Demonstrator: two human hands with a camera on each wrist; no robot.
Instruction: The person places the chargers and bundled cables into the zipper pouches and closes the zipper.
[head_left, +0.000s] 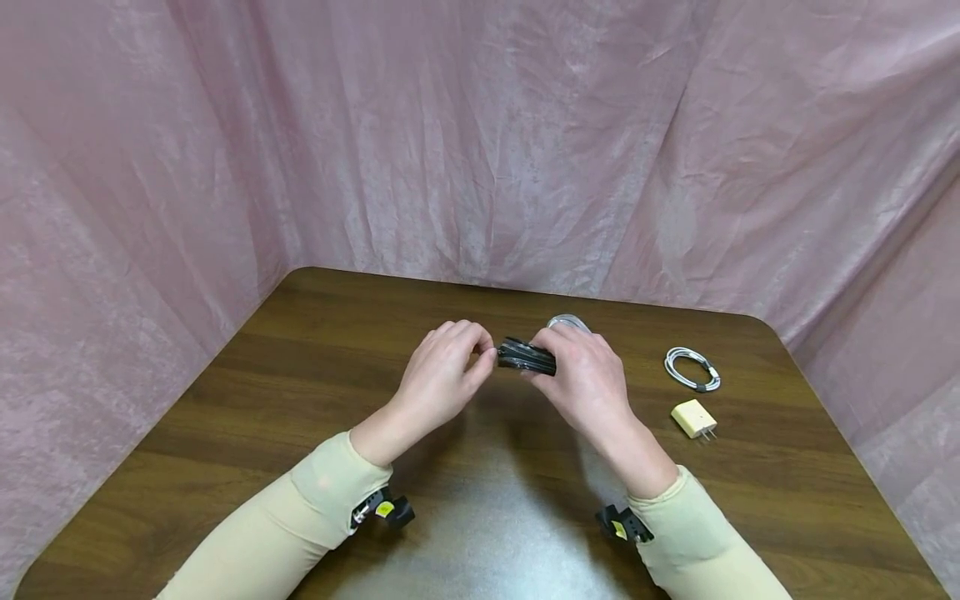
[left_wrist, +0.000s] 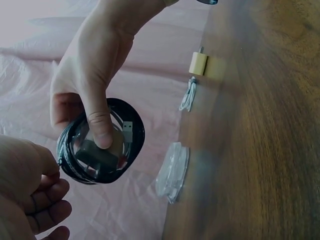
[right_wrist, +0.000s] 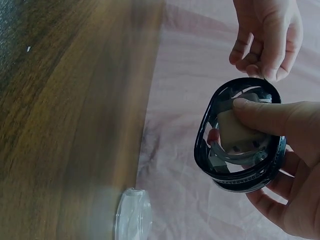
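My right hand (head_left: 583, 377) grips a small rounded case (head_left: 525, 357) with a black band around it, held above the table. In the left wrist view the thumb presses on its face, and a USB plug (left_wrist: 128, 131) and coiled cable show inside. A pale charger block (right_wrist: 231, 125) sits under the thumb in the right wrist view. My left hand (head_left: 444, 367) is at the case's left edge, its thumb and forefinger pinching what looks like a small zipper pull there. The pull itself is mostly hidden by the fingertips.
A coiled white cable (head_left: 692, 369) lies on the wooden table (head_left: 345, 333) to the right. Nearer stands a pale yellow charger plug (head_left: 694, 418) with its prongs out. A clear plastic item (left_wrist: 172, 172) lies behind my right hand. Pink curtain (head_left: 480, 150) hangs around the table.
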